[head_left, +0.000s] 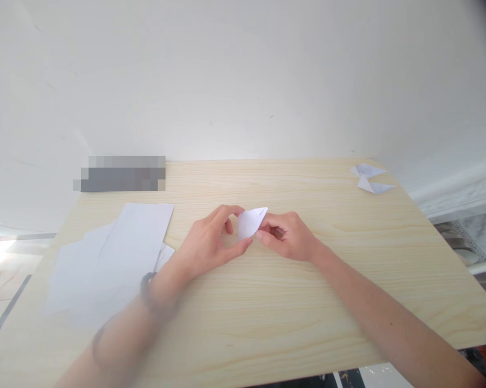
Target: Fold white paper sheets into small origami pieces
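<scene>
A small piece of folded white paper [250, 223] is held up between both hands over the middle of the wooden table [243, 312]. My left hand [210, 237] grips its left side, thumb at the lower edge and forefinger at the upper edge. My right hand [289, 234] pinches the paper's right side between thumb and curled fingers. The paper has a pointed upper right corner with a small fold near it. The fingertips of my right hand are partly hidden behind the paper.
Several loose white paper sheets [133, 237] lie overlapping on the left, partly under my left forearm. Two folded paper pieces [375, 187] with pointed ends rest at the far right corner. A blurred-out dark object [121, 178] stands at the back left, by the white wall [243, 81].
</scene>
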### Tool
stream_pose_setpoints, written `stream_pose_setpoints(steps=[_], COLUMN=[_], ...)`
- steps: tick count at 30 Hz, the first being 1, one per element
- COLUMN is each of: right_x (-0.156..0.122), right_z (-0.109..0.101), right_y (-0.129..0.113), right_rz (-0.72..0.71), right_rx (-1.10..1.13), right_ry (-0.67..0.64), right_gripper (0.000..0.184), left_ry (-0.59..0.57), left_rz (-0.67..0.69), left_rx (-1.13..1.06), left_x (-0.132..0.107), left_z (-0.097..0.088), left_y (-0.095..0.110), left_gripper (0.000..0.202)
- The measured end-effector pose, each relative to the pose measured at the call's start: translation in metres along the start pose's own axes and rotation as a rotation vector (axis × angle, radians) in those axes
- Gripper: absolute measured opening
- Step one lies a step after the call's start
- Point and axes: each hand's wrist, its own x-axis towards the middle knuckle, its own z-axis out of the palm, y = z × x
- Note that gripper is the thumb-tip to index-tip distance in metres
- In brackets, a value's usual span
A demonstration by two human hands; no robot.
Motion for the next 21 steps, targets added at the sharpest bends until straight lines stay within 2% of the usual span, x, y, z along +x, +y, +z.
stream_pose_setpoints(steps=[3, 6, 10, 16, 18, 21], right_x=[0.001, 0.002, 0.005, 0.005, 0.004, 0.003], right_z=[0.003, 0.007, 0.012, 0.012, 0.012, 0.012], right_y=[-0.001, -0.004, -0.006, -0.003, -0.002, -0.003], right_rz=[0.019, 0.078, 0.176, 0.173, 0.146, 0.065], right_rx=[-0.014, -0.036, -0.042, -0.035, -0.069, -0.16], right_ry=[0.047, 0.151, 0.252, 0.227, 0.259, 0.394], right_gripper=[0.015, 0.013, 0.011, 0.014, 0.013, 0.015], left_ry=[0.02, 0.054, 0.034, 0.036, 0.057, 0.052], left_rz=[0.01, 0.019, 0.053, 0.06, 0.003, -0.179], left_rx=[0.012, 0.014, -0.001, -0.078, -0.176, -0.455], left_x=[0.0, 0.0, 0.001, 0.001, 0.0, 0.001], left_z=[0.001, 0.003, 0.003, 0.004, 0.006, 0.007], left_y=[0.0, 0.0, 0.0, -0.001, -0.002, -0.004], left_gripper=[0.045, 0.047, 0.044, 0.036, 0.032, 0.033])
